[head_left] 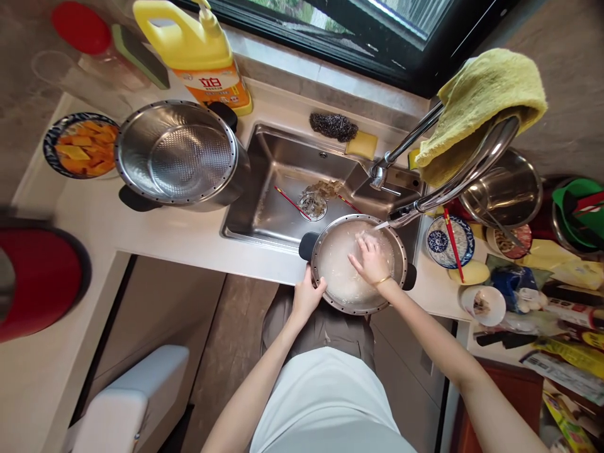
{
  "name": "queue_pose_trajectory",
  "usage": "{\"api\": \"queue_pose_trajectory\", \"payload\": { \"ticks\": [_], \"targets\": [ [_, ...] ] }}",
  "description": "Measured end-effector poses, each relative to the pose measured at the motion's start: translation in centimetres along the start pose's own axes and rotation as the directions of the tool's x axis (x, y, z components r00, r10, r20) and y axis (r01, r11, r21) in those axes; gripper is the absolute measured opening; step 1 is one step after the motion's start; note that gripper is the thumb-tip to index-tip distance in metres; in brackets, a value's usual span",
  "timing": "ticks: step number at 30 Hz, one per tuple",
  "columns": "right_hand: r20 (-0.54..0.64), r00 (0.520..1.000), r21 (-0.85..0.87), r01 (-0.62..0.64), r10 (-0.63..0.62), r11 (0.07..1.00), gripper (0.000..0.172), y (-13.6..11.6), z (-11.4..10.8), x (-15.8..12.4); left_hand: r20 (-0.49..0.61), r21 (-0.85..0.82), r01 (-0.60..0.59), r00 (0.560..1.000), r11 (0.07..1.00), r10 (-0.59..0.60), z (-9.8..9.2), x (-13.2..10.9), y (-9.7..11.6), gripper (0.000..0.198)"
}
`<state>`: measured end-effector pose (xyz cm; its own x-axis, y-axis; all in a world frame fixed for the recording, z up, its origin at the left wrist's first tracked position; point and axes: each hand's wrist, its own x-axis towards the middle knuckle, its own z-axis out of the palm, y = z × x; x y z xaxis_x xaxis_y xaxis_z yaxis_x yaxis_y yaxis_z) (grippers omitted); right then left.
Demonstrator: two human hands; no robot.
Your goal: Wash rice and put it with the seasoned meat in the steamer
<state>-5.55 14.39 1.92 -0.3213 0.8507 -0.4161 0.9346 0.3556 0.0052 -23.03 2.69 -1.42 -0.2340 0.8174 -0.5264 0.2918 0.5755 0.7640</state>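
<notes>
A round steel pot (352,309) with black side handles rests at the sink's front edge. Cloudy whitish water (337,261) with small pale specks fills much of it. My left hand (307,297) is closed on the pot's near left rim, below one handle. Inside the pot, my right hand (372,263) has its fingers spread, the tips partly under the water. Water runs from the faucet (406,214) into the pot beside those fingers. Behind it, the steel sink (268,220) holds red chopsticks (291,202) and peelings (325,190) around the drain.
An open steel steamer pot (177,157) stands left of the sink, near a bowl of orange chunks (85,148) and a yellow detergent jug (207,56). A yellow cloth (486,107) drapes over the faucet. Bowls, a patterned plate (448,242) and packets crowd the right counter.
</notes>
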Motion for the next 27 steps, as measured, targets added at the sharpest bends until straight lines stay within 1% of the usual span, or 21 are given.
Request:
{"api": "queue_pose_trajectory", "payload": {
  "ticks": [1, 2, 3, 5, 7, 8, 9, 11, 12, 14, 16, 17, 19, 21, 22, 23, 24, 25, 26, 27],
  "targets": [
    [-0.036, 0.999, -0.014, -0.022, 0.021, 1.000, 0.069, -0.4, 0.3, 0.8, 0.001, -0.007, -0.005, 1.000, 1.000, 0.005, 0.0, 0.0, 0.0, 0.054],
    [-0.042, 0.999, -0.030, -0.027, 0.026, 0.999, 0.074, -0.9, 0.8, 1.4, 0.002, -0.012, -0.009, 1.000, 1.000, 0.009, 0.0, 0.0, 0.0, 0.053],
    [-0.023, 1.000, -0.042, -0.006, 0.005, 0.999, 0.077, -1.4, 1.5, 1.8, 0.002, -0.015, -0.013, 1.000, 1.000, 0.013, -0.1, 0.0, 0.0, 0.053],
    [0.048, 0.993, -0.045, 0.109, -0.107, 0.993, 0.082, -2.3, 2.8, 2.1, -0.001, -0.008, -0.017, 1.000, 1.000, 0.017, -0.1, 0.0, 0.0, 0.051],
    [0.132, 0.962, -0.015, 0.243, -0.239, 0.970, 0.081, -2.7, 4.0, 2.1, -0.007, 0.011, -0.016, 1.000, 1.000, 0.016, -0.1, 0.0, 0.0, 0.050],
    [0.174, 0.946, 0.008, 0.277, -0.274, 0.961, 0.079, -2.7, 4.4, 2.0, -0.010, 0.021, -0.014, 1.000, 1.000, 0.014, -0.1, 0.0, 0.0, 0.050],
    [0.205, 0.940, 0.025, 0.273, -0.272, 0.962, 0.076, -2.6, 4.6, 2.0, -0.010, 0.028, -0.012, 1.000, 1.000, 0.012, -0.1, 0.0, 0.0, 0.050],
    [0.232, 0.946, 0.017, 0.228, -0.226, 0.973, 0.068, -2.0, 4.8, 2.0, -0.007, 0.031, -0.007, 1.000, 0.999, 0.007, -0.1, 0.0, -0.1, 0.052],
    [0.233, 0.946, -0.003, 0.232, -0.225, 0.973, 0.065, -1.7, 4.8, 1.9, -0.005, 0.029, -0.004, 1.000, 1.000, 0.004, 0.0, 0.0, -0.1, 0.053],
    [0.233, 0.935, -0.036, 0.284, -0.268, 0.958, 0.062, -1.1, 4.3, 1.3, -0.002, 0.021, -0.002, 1.000, 1.000, 0.002, 0.0, 0.1, -0.1, 0.055],
    [0.224, 0.926, -0.029, 0.319, -0.305, 0.947, 0.063, -0.6, 3.4, 0.1, -0.003, 0.017, -0.002, 1.000, 1.000, 0.002, 0.0, 0.0, -0.1, 0.055],
    [0.210, 0.930, -0.011, 0.312, -0.303, 0.950, 0.064, -0.5, 2.7, -0.6, -0.004, 0.016, -0.004, 1.000, 1.000, 0.004, 0.0, 0.0, -0.1, 0.054],
    [0.150, 0.948, 0.060, 0.273, -0.279, 0.960, 0.061, -0.1, 1.3, -1.8, -0.008, 0.014, -0.011, 1.000, 1.000, 0.011, 0.0, 0.0, -0.1, 0.052],
    [0.053, 0.966, 0.227, 0.236, -0.254, 0.945, 0.048, 0.5, -0.2, -2.1, -0.008, 0.005, -0.018, 1.000, 1.000, 0.018, 0.1, -0.1, -0.2, 0.052],
    [0.008, 0.976, 0.353, 0.200, -0.216, 0.914, 0.041, 0.9, -0.8, -1.7, -0.008, -0.002, -0.023, 1.000, 1.000, 0.023, 0.1, -0.1, -0.2, 0.051],
    [-0.016, 0.987, 0.494, 0.149, -0.162, 0.857, 0.035, 1.4, -1.3, -0.9, -0.009, -0.007, -0.027, 1.000, 1.000, 0.027, 0.1, -0.1, -0.2, 0.050],
    [-0.009, 0.994, 0.634, 0.089, -0.108, 0.768, 0.033, 2.0, -1.7, 0.2, -0.011, -0.007, -0.027, 1.000, 1.000, 0.027, 0.1, -0.1, -0.2, 0.050],
    [0.027, 0.997, 0.759, 0.025, -0.070, 0.651, 0.031, 2.6, -2.0, 1.5, -0.013, -0.002, -0.024, 1.000, 1.000, 0.024, 0.1, 0.0, -0.2, 0.049],
    [0.085, 0.995, 0.854, -0.043, -0.057, 0.518, 0.029, 3.2, -2.2, 2.9, -0.014, 0.007, -0.019, 1.000, 1.000, 0.019, 0.1, 0.0, -0.2, 0.048],
    [0.151, 0.986, 0.916, -0.111, -0.073, 0.385, 0.027, 3.8, -2.4, 4.2, -0.013, 0.014, -0.013, 1.000, 1.000, 0.013, 0.0, 0.0, -0.2, 0.048]
  ]
}}
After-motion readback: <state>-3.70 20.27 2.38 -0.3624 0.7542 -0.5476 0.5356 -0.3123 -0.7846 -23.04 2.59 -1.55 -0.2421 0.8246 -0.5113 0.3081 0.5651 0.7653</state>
